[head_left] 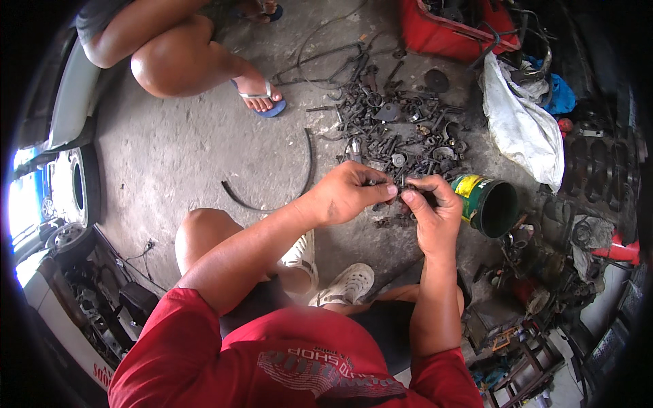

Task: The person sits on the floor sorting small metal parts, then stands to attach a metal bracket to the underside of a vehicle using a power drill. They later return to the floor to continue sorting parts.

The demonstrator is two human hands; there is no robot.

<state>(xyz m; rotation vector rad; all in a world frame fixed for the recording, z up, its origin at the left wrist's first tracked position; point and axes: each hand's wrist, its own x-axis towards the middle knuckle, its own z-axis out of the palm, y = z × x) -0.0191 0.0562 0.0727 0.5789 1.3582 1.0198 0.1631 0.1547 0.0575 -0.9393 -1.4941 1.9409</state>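
In front of me, above the floor, my left hand [348,192] is closed with thumb and fingers pinched on a small dark metal part, its exact kind hidden by the fingers. Close by on its right, my right hand [435,204] is also closed, pinching something small and dark at its fingertips. The two sets of fingertips nearly meet. Just beyond both hands spreads a pile of loose bolts and greasy metal parts [408,132]. Beside my right hand a green and yellow bucket [495,209] lies on its side, mouth toward me.
A red crate [456,30] of parts stands at the far right, with a white sack [520,126] nearer. A curved black strip [309,160] lies on the concrete left of the pile. Another person's sandalled foot [262,95] rests at the far left. Clutter fills the right side.
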